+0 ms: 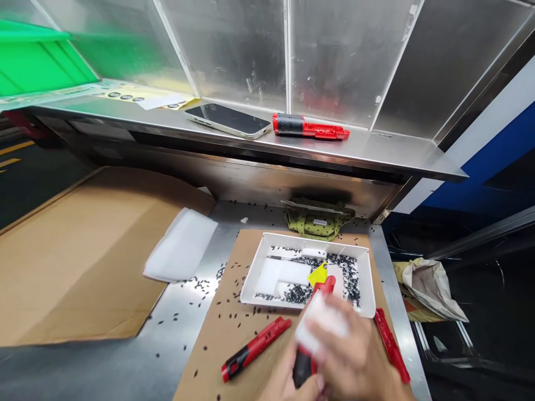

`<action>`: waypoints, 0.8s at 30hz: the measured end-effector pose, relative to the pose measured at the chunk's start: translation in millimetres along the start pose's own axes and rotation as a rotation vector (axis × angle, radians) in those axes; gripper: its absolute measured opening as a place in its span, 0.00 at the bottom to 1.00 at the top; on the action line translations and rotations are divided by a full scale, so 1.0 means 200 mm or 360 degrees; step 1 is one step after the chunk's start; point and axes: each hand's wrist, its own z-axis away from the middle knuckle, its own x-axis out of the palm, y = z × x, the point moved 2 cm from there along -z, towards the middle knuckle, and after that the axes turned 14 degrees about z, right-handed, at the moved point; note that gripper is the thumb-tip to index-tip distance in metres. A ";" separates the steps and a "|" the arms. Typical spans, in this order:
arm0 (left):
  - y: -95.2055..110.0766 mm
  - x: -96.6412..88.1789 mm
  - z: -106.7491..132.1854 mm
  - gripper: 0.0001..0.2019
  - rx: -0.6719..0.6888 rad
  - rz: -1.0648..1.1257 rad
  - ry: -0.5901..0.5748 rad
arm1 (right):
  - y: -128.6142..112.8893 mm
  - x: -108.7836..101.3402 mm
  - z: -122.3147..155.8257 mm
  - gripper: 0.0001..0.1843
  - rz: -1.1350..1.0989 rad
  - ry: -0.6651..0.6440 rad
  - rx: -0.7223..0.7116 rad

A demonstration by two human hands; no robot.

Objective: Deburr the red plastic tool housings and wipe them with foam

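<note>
My left hand (288, 379) grips a red and black tool (311, 334) by its black lower end at the bottom of the view. My right hand (355, 356) is closed on a white foam pad (320, 326) pressed against the tool's red body. A yellow tag (317, 274) sticks up at the tool's tip, over the white tray (267, 250). The tray holds white foam pieces and many small black screws. A second red and black tool (254, 348) lies on the cardboard mat to the left, and a red part (390, 345) lies to the right.
A metal shelf (376, 150) above carries a phone (228, 120) and another red and black tool (309, 127). A white foam sheet (181, 245), a large cardboard sheet (83, 250), a green pouch (317, 220) and scattered black screws lie on the bench. Crumpled paper (430, 287) sits right.
</note>
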 end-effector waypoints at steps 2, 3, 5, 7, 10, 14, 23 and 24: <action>-0.02 -0.01 -0.03 0.48 0.0190 -0.0109 0.0121 | -0.01 0.00 0.01 0.17 -0.0027 0.0020 -0.0010; -0.03 -0.01 -0.04 0.45 0.0244 -0.0151 0.0151 | -0.01 0.01 0.02 0.16 -0.0013 0.0032 0.0083; -0.04 -0.02 -0.07 0.37 0.0274 -0.0198 0.0180 | 0.00 0.04 0.04 0.19 0.0014 0.0073 0.0260; -0.03 -0.02 -0.09 0.28 0.0364 -0.0281 0.0274 | -0.02 0.07 0.06 0.21 -0.0035 0.0148 0.0260; 0.00 -0.01 -0.09 0.23 0.0545 -0.0348 0.0373 | -0.04 0.10 0.07 0.20 -0.0160 0.0178 0.0201; 0.00 0.01 -0.07 0.25 0.0522 -0.0291 0.0303 | -0.03 0.08 0.05 0.19 -0.0073 0.0200 0.0403; 0.03 0.05 -0.05 0.26 0.0730 -0.0275 0.0352 | -0.09 0.12 0.09 0.22 -0.0054 0.0258 0.0391; 0.03 0.04 -0.05 0.25 0.0745 -0.0219 0.0385 | -0.10 0.14 0.10 0.21 -0.0090 0.0304 0.0408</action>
